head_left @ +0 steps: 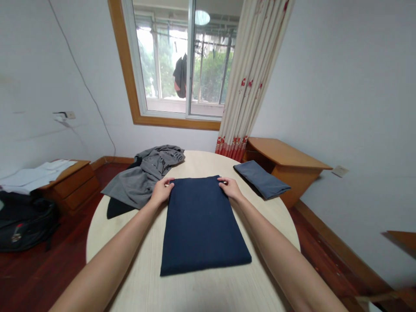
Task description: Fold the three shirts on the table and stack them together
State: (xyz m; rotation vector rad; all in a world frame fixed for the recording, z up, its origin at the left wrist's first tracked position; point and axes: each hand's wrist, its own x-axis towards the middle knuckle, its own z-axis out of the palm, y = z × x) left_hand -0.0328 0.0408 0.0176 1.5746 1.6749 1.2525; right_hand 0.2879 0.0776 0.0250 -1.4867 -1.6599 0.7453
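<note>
A dark navy garment [204, 225], folded into a neat rectangle, lies flat on the round pale table [201, 290]. At its far left corner, my left hand [162, 190] pinches the cloth between thumb and fingers. My right hand [229, 187] grips the far right corner in the same way. Just beyond my left hand is a crumpled grey garment [143, 182] with dark lettering, and black cloth [118, 209] shows from under it. Right of my right hand rests a folded grey-blue garment [260, 178].
A wooden desk [289, 152] stands behind the table on the right, beside a patterned curtain [247, 86]. To the left are a low wooden cabinet [81, 186] with papers [35, 173] on it and a black bag [26, 223] on the floor. A window [185, 65] is ahead.
</note>
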